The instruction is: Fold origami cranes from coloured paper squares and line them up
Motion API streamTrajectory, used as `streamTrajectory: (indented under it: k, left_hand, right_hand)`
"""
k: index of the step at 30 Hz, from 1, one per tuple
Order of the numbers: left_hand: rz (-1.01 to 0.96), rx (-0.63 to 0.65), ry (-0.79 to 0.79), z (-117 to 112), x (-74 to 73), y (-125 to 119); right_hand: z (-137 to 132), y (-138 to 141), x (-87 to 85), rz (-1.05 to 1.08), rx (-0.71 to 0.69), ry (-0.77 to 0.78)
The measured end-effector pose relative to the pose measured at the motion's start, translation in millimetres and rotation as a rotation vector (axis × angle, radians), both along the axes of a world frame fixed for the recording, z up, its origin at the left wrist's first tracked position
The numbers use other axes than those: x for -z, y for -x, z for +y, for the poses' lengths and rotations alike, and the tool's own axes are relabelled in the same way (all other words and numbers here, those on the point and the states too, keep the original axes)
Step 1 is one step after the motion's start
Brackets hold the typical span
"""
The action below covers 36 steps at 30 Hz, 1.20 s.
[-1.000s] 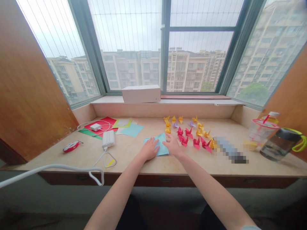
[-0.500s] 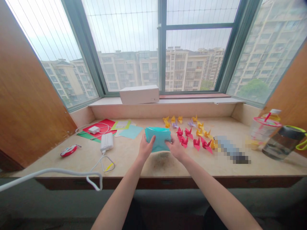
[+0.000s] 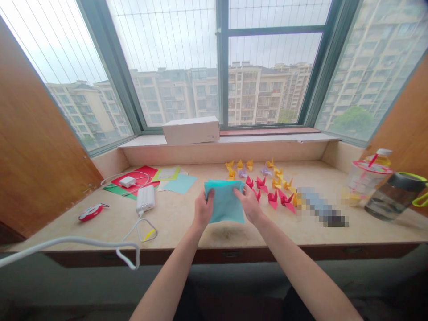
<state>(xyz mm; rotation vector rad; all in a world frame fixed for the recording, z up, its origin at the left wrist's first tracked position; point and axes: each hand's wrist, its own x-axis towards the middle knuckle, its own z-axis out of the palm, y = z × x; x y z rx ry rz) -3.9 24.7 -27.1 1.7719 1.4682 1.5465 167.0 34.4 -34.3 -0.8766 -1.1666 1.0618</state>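
My left hand and my right hand hold up a folded square of teal origami paper by its two sides, just above the desk. The thumbs lie on the near face, and the paper's lower edge hangs free. Close past my right hand stand red paper cranes, with yellow paper cranes farther back. A sheet of light blue paper lies to the left of my left hand, out of reach of the fingers.
A white power bank with a cable sits on the pale stone desk, near coloured paper sheets. A plastic cup with a straw and a bottle stand far right. A blurred patch covers something beside the cranes.
The teal paper has been lifted off the desk and now hangs more flatly between my hands. Both hands have risen from the desk, and the view has tilted slightly.
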Motion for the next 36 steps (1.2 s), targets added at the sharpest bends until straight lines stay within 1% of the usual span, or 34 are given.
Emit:
streamTrajectory:
  k: [3, 7, 10, 14, 16, 18, 19, 20, 22, 24, 25, 26, 29, 31, 33, 36]
  left_hand:
    - [0.069, -0.04, -0.006, -3, 0.5, -4]
    - [0.069, -0.085, 0.039, -2, 0.7, -12]
    - [0.038, -0.03, 0.057, 0, -0.6, -13]
    - [0.002, 0.051, 0.059, 0, -2.1, -9]
    - [-0.025, 0.072, 0.055, -1, -3.2, -8]
    - [-0.046, 0.064, 0.051, -1, -4.9, -8]
    - [-0.05, 0.038, 0.045, -1, -6.0, -8]
    - [-0.053, 0.001, 0.033, -1, -7.2, -8]
    - [-0.051, -0.093, 0.0, -2, -9.8, -8]
    - [-0.048, -0.169, -0.014, -2, -12.3, -5]
    - [-0.047, -0.204, 0.0, -2, -13.3, -3]
    - [-0.061, -0.229, 0.025, -2, -14.0, 0]
    - [-0.054, -0.163, 0.121, 3, -15.1, 12]
    - [0.015, -0.157, 0.192, 8, -15.6, 22]
    - [0.168, -0.227, 0.246, 14, -16.3, 33]
    - [0.437, -0.3, 0.269, 21, -17.5, 45]
  right_hand:
    - [1, 1, -3.2, -0.04, 0.113, 0.005]
    - [4, 0, -1.5, -0.095, 0.248, -0.029]
    - [5, -3, -1.0, -0.147, 0.3, -0.058]
    - [5, -7, -5.5, -0.232, 0.345, -0.094]
    - [6, -7, -8.3, -0.256, 0.384, -0.102]
    - [6, -7, -11.1, -0.251, 0.386, -0.078]
    - [4, -6, -12.7, -0.247, 0.367, -0.058]
    - [2, -7, -14.5, -0.247, 0.318, -0.03]
    - [-4, -9, -18.7, -0.26, 0.111, 0.036]
    - [-12, -13, -22.8, -0.284, -0.183, 0.106]
    - [-16, -14, -24.2, -0.301, -0.286, 0.132]
    - [-19, -14, -24.8, -0.323, -0.296, 0.145]
    - [-21, -10, -21.2, -0.447, -0.154, 0.139]
    - [-19, -4, -15.5, -0.574, -0.035, 0.086]
    - [-17, 3, -10.3, -0.732, 0.055, 0.0]
    - [-16, 8, -10.2, -0.973, 0.108, -0.067]
